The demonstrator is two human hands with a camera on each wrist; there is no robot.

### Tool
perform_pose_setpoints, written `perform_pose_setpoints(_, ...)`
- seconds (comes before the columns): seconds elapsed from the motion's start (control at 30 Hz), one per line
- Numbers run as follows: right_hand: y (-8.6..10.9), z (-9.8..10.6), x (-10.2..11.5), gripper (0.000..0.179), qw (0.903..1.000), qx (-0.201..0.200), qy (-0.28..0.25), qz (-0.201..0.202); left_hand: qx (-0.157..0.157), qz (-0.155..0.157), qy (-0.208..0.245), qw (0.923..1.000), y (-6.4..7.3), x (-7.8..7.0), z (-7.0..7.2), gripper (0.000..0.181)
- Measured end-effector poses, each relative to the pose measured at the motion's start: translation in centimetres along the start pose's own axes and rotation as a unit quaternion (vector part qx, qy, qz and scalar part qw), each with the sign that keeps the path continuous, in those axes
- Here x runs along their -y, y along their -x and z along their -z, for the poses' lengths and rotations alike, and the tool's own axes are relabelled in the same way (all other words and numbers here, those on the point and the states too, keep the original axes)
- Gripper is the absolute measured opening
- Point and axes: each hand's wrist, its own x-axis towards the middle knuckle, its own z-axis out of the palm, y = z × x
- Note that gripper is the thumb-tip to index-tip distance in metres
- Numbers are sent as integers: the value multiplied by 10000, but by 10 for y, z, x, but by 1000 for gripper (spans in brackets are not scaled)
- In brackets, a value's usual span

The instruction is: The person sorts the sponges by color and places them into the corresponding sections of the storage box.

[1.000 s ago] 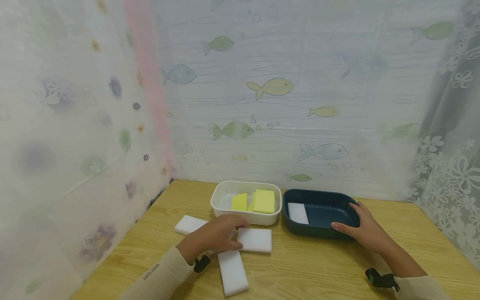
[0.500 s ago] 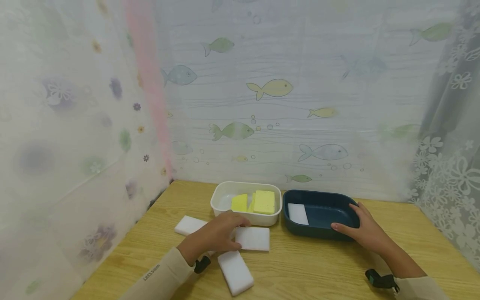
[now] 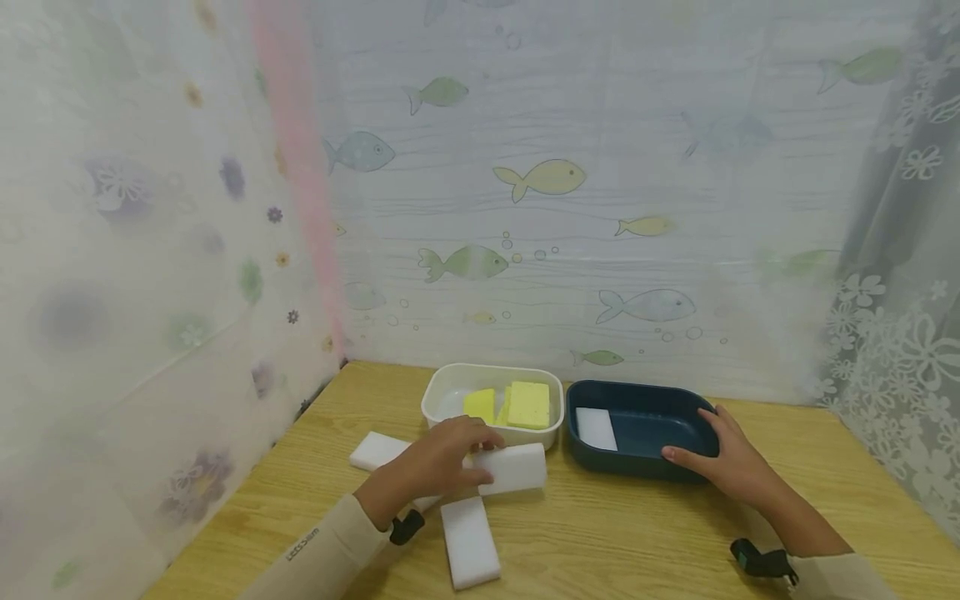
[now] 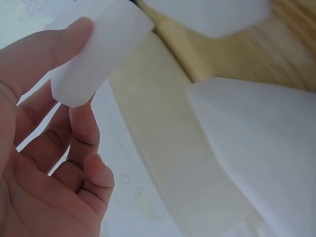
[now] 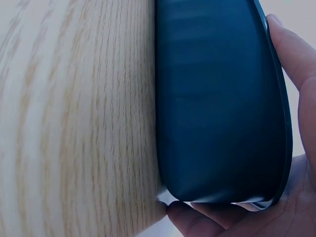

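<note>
My left hand (image 3: pixel 442 460) pinches a white sponge block (image 3: pixel 516 468) between thumb and fingers, tilted up in front of the white container (image 3: pixel 557 417). In the left wrist view the thumb (image 4: pixel 64 42) presses one face of the block and the fingers lie behind it. The right hand (image 3: pixel 738 467) grips the right end of a dark blue container (image 3: pixel 637 467). Its thumb lies at the near rim, and in the right wrist view other fingers (image 5: pixel 197 219) wrap the container's end. Inside that container, at the left, rests one white sponge block (image 3: pixel 596 428).
Yellow sponge pieces (image 3: pixel 528 405) stand in the white container, directly left of the blue one. On the wooden table (image 3: pixel 600 542), one white block (image 3: pixel 470 542) lies nearest me and another (image 3: pixel 377 451) sits behind the left wrist. A fish-patterned curtain (image 3: pixel 555 275) hangs behind.
The white block in my left hand has tipped up from lying flat. The nearest white block swung right, then partly back. My right hand has stayed on the blue container.
</note>
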Motion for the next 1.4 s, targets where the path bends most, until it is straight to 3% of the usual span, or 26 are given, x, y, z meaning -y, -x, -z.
perform_pose_setpoints(0.2, -1, 0, -2, 113, 10000, 0, 5, 10, -358, -103, 59, 9993, -9, -7, 6, 41)
perform_pose_setpoints(0.53, -1, -4, -5, 114, 10000, -28, -15, -2, -548, 4, -136, 9984, -33, -17, 13, 40)
perform_pose_setpoints(0.83, -2, -4, -4, 114, 10000, -38, -50, 1, -688, 48, 107, 9976, -56, -25, 18, 39)
perform_pose_setpoints(1.4, -3, -4, -4, 115, 10000, -50, -12, -17, -1025, 634, 508, 9914, -104, -38, 7, 40)
